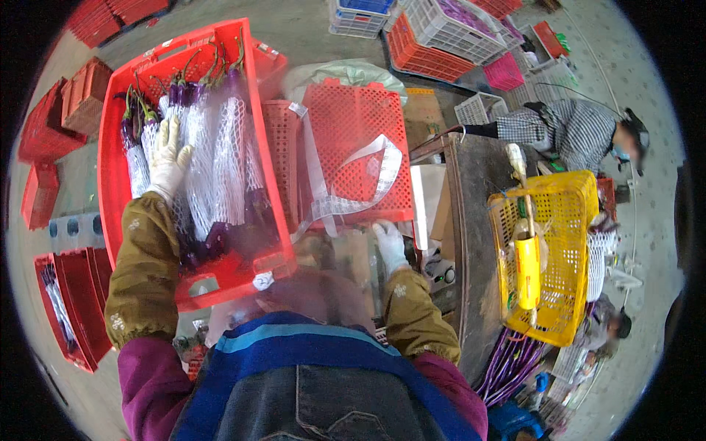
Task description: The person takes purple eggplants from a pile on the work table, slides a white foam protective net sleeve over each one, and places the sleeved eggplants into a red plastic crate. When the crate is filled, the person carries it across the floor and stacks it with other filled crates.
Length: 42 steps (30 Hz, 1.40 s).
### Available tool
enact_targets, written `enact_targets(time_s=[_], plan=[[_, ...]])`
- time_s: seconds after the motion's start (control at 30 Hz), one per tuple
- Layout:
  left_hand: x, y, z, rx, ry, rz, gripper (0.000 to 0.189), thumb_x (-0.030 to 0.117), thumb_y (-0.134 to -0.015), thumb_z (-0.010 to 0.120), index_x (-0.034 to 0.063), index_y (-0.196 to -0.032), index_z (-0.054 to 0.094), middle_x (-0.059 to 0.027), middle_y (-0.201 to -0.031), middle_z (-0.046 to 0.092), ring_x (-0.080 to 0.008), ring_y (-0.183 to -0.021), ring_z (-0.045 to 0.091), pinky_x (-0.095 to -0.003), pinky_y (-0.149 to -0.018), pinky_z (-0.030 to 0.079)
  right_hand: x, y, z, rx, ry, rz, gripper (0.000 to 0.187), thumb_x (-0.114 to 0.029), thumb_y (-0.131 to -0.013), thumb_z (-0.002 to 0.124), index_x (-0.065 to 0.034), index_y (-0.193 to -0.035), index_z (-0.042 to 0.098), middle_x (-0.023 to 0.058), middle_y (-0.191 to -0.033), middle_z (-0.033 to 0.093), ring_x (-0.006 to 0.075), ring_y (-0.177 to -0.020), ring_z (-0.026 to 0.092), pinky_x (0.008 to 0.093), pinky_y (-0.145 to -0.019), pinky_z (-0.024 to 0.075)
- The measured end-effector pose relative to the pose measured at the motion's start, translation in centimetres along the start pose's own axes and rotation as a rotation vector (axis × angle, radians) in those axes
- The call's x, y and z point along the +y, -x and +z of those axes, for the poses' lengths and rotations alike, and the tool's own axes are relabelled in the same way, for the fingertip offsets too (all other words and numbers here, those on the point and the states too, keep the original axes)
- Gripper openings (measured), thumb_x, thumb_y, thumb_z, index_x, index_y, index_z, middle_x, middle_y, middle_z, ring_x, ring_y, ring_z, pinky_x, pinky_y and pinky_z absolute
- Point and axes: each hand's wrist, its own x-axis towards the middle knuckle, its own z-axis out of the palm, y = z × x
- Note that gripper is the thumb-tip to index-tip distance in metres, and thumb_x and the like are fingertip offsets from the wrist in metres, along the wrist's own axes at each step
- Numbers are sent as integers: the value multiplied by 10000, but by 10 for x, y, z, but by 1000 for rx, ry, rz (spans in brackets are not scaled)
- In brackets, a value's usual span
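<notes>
My left hand (169,160), in a whitish glove, lies on long purple eggplants (199,149) in white foam net sleeves, its fingers apart. They lie side by side in a red plastic crate (270,193), stems toward the far end. My right hand (390,245), also gloved, is at the near edge of a red perforated plastic crate (358,116). Its fingertips touch or nearly touch that edge; whether they grip it cannot be told. A curled strip of printed labels (353,205) lies across the perforated crate.
Right of me, a yellow plastic basket (568,248) stands on a dark table (477,220), with a yellow roller-like tool (528,270) across it. Bare eggplants (510,366) lie below the basket. Stacked crates (430,49) stand beyond. A person (579,132) bends at the right.
</notes>
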Motion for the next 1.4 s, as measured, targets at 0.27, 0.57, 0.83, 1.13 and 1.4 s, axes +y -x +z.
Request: enact_targets(time_s=[0.27, 0.57, 0.83, 1.13, 1.4], plan=[[164, 83, -171, 18, 807, -296, 444, 319, -1114, 507, -65, -1202, 711, -152, -1157, 763, -218, -1084, 712, -370, -1031, 513, 40, -92, 70, -611, -395, 486, 704, -602, -1011, 579, 43, -1282, 655, 215, -1127, 729, 289, -948, 739, 424, -853, 567], [339, 192, -88, -780, 1200, -558, 381, 239, -1085, 578, -54, -1314, 665, -149, -1276, 717, -218, -1180, 673, -378, -1031, 521, 29, -125, 62, -524, -846, 376, 335, -251, -1055, 579, 0, -1266, 652, 115, -1146, 735, 211, -996, 728, 365, -873, 597], [362, 130, 26, -474, 1318, -257, 791, 339, -1049, 602, -18, -1646, 225, -182, -1673, 342, -247, -1552, 329, -377, -1269, 252, -114, -84, -85, -1309, -614, -428, 377, -47, -987, 613, 57, -1348, 655, 108, -1250, 723, 190, -1175, 663, 331, -1030, 519], [331, 202, 124, -624, 1175, -360, 379, 194, -963, 763, 47, -1306, 699, -83, -1148, 740, -175, -1009, 699, -378, -917, 544, -130, -88, -83, -1042, -989, -193, 336, -20, -1030, 512, 52, -1339, 624, 138, -1234, 713, 233, -1122, 706, 368, -987, 578], [365, 121, 1, 27, 1452, -532, 263, 205, -991, 711, 1, -1151, 756, -10, -966, 747, -60, -785, 618, -241, -671, 478, -121, -67, -68, -1241, -811, -431, 856, -53, -898, 718, -26, -1628, 273, 120, -1616, 376, 256, -1455, 427, 399, -1200, 375]])
